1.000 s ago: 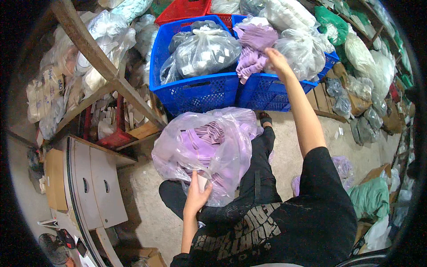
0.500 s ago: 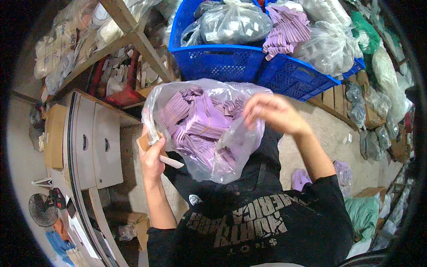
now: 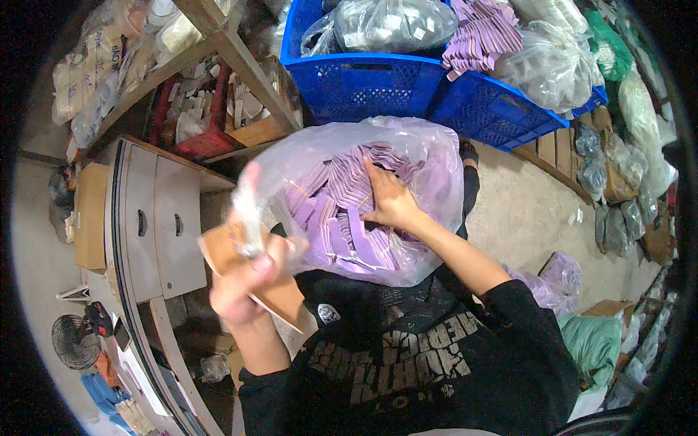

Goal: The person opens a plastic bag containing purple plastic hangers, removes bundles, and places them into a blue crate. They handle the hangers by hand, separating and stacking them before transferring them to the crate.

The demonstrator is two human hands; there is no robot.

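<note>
Clamped in left hand: flat tan card, clear plastic bag. Inside, under right hand, fingers apart: layered lilac pieces. Below fingers: pale-lettered black fabric T-shirt.

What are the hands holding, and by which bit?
The left hand grips the clear bag by its bunched rim, plus a brown card by its middle. The right hand touches purple bundles inside; any grip can't be told.

Pieces lie in the bag — crates beyond it, cabinet left, slats right.
</note>
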